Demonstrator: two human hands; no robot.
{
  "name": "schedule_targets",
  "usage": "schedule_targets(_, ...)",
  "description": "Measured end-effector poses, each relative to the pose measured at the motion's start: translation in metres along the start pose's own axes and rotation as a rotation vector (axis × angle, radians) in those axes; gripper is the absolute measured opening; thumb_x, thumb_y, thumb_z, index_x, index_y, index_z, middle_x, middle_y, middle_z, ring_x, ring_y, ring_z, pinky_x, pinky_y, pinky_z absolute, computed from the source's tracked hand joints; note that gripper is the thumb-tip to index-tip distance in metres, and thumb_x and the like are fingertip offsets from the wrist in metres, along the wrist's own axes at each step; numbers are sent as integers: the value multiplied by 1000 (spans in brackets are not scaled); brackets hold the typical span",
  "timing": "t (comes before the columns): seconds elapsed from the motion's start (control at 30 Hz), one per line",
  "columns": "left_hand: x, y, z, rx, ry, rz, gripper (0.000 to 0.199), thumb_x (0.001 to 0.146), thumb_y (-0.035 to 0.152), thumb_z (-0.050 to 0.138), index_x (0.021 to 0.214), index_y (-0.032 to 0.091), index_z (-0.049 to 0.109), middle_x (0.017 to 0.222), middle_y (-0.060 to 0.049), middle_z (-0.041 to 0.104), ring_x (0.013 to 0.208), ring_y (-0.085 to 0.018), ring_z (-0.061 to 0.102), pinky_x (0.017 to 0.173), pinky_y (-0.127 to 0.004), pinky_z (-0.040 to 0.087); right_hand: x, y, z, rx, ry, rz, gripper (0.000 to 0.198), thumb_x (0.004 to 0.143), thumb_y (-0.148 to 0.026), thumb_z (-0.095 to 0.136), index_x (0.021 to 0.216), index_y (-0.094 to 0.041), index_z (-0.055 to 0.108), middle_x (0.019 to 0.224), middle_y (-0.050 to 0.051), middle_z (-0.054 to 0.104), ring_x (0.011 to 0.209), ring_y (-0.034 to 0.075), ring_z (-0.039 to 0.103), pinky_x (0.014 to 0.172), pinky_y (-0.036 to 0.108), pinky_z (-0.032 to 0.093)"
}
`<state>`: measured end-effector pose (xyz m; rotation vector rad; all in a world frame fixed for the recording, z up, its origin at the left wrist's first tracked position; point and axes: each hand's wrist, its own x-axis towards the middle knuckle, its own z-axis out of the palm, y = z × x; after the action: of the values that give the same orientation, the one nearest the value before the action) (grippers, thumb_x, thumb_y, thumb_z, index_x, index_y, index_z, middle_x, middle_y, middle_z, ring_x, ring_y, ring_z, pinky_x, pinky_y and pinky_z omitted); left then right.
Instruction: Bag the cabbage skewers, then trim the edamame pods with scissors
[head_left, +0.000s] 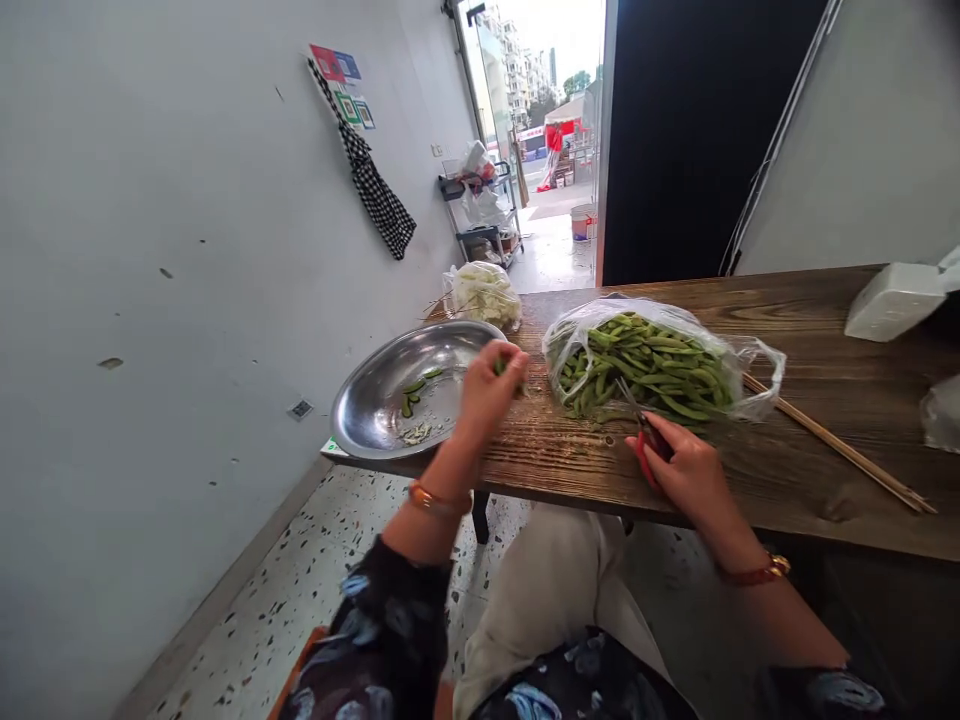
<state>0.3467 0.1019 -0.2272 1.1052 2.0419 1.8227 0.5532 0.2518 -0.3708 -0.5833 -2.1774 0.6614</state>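
Left hand (491, 385): closed on a green pod (500, 367), at the steel basin (375, 400) rim, frame centre.
Right hand (686, 465): gripping red scissors (645, 440), blades toward the pod bag (652, 365).

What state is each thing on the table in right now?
Left hand: shut on a pod, by the bowl's rim.
Right hand: shut on scissors.
Bowl: nearly empty, a few pods inside.
Pod bag: open, full.
Chopsticks: lying flat.
Far bag: filled; whether tied, unclear.
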Motion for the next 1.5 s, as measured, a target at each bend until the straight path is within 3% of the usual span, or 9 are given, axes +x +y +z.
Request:
schedule_targets(0.1, 28, -1, -51, 496, 196, 152, 18, 82, 36, 58, 85, 19, 59, 71, 0, 58, 62, -13, 53, 61, -25, 43, 2, -5, -3, 30, 0, 14, 47, 88, -45, 55, 123, -15, 62, 110, 14, 70, 94, 27, 67, 83, 41, 53)
schedule_targets(0.2, 47, -12, -88, 931, 101, 151, 33, 79, 36, 62, 106, 17, 60, 92, -6, 64, 85, -20, 59, 80, -33, 46, 5, -10, -5, 44, 36, 64, 49, 88, -46, 55, 122, -12, 62, 107, 16, 70, 91, 27, 67, 81, 41, 53)
schedule_targets(0.33, 45, -15, -86, 1119, 11, 212, 36, 79, 36, 62, 109, 17, 62, 121, -12, 59, 111, -27, 54, 97, -40, 41, 8, -11, -6, 96, 93, 123, 49, 87, -48, 56, 121, -13, 64, 104, 15, 71, 88, 26, 67, 80, 40, 53)
schedule_targets(0.5, 19, -19, -3, 815, -260, 300, 21, 86, 30, 54, 96, 18, 68, 94, -8, 64, 80, -19, 60, 80, -33, 48, 9, -9, -7, 178, 179, 237, 53, 84, -53, 56, 119, -14, 65, 101, 13, 73, 88, 27, 68, 81, 41, 53)
schedule_targets(0.63, 3, -41, 68, 688, -526, 338, 15, 83, 22, 56, 85, 20, 71, 88, -7, 62, 79, -19, 59, 78, -31, 46, 11, -8, -8, 249, 200, 291, 52, 84, -53, 57, 118, -15, 65, 103, 12, 73, 88, 26, 68, 81, 40, 53)
schedule_targets(0.77, -2, -61, 108, 625, -559, 295, 13, 79, 18, 59, 84, 21, 70, 88, -8, 61, 88, -22, 58, 86, -33, 45, 12, -9, -7, 250, 193, 288, 52, 83, -52, 58, 119, -15, 64, 108, 14, 72, 92, 27, 68, 83, 42, 53)
schedule_targets(1.03, 7, -68, 117, 547, -539, 217, 9, 71, 11, 62, 71, 20, 62, 79, -4, 57, 79, -19, 55, 75, -29, 43, 17, -13, -18, 294, 85, 281, 49, 84, -50, 59, 118, -15, 64, 103, 12, 73, 87, 25, 68, 80, 40, 54)
schedule_targets(1.3, 24, -52, 105, -350, -453, -159, 25, 68, 28, 74, 84, 15, 60, 72, 0, 59, 63, -9, 51, 53, -17, 36, 69, -7, -55, 90, -70, -78, 36, 83, -36, 62, 116, -22, 56, 96, 6, 66, 82, 20, 62, 77, 36, 53)
schedule_targets(1.5, 35, -42, 107, -426, -460, -161, 35, 80, 43, 65, 99, 14, 66, 77, -3, 63, 50, -5, 49, 40, -16, 30, 106, 6, -35, 40, -66, -166, 31, 84, -35, 62, 111, -23, 54, 89, 4, 62, 72, 18, 58, 68, 33, 52)
